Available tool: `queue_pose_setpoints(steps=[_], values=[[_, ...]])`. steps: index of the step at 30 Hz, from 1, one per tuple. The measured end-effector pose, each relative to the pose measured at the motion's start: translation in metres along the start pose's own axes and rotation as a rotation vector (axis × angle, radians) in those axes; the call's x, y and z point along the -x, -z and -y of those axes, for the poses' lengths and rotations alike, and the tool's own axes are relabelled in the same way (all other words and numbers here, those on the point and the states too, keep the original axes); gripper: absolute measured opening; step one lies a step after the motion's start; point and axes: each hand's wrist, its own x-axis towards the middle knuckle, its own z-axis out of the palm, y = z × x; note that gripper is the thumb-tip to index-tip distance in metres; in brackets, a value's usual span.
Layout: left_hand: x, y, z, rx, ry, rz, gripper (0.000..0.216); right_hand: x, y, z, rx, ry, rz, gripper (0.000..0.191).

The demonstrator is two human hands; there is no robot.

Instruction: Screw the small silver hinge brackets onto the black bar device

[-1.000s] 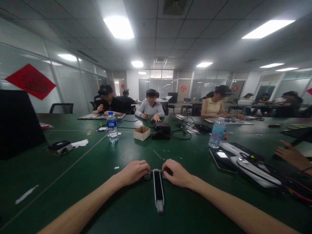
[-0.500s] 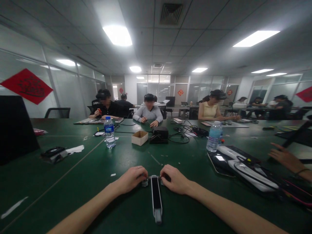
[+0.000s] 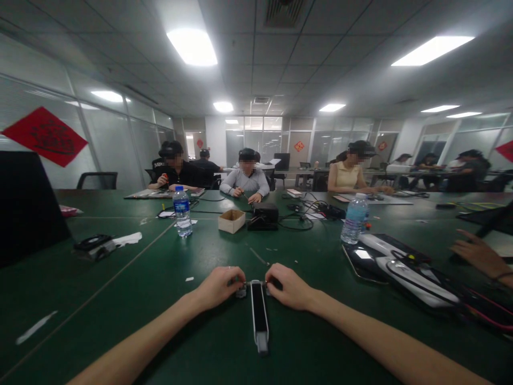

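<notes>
A long, narrow device with a black face and a pale frame (image 3: 259, 310) lies on the green table in front of me, its grey end towards me. At its far end my left hand (image 3: 219, 286) is closed, thumb and fingers pinched at a small grey, shiny part (image 3: 241, 292) on the left side. On the opposite side my right hand (image 3: 292, 286) pinches close to the device's far right corner. Whatever is between its fingers is mostly hidden by them.
Beyond my hands stand an open cardboard box (image 3: 231, 221), a black device (image 3: 263, 216) and two water bottles, one left (image 3: 182, 211), one right (image 3: 354, 219). A tablet (image 3: 363, 262) and white equipment (image 3: 417, 275) lie right, near another person's hand (image 3: 479, 254).
The whole view has tilted slightly, so the table appears a little higher. Both hands keep their pinching poses at the far end of the device.
</notes>
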Motion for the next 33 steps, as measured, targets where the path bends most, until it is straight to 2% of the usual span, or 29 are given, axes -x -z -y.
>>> queue_pose_setpoints(steps=[9,22,33], values=[[-0.001,0.003,-0.011,0.058,0.154,-0.004,0.011,0.000,-0.003,-0.004,-0.001,0.016,-0.002,0.006],[-0.001,0.008,-0.015,0.077,0.177,0.040,0.014,-0.001,-0.005,-0.003,0.009,0.034,-0.026,0.008],[-0.001,0.002,-0.016,0.103,0.188,-0.030,0.013,0.000,-0.002,-0.005,-0.016,0.023,0.004,0.007]])
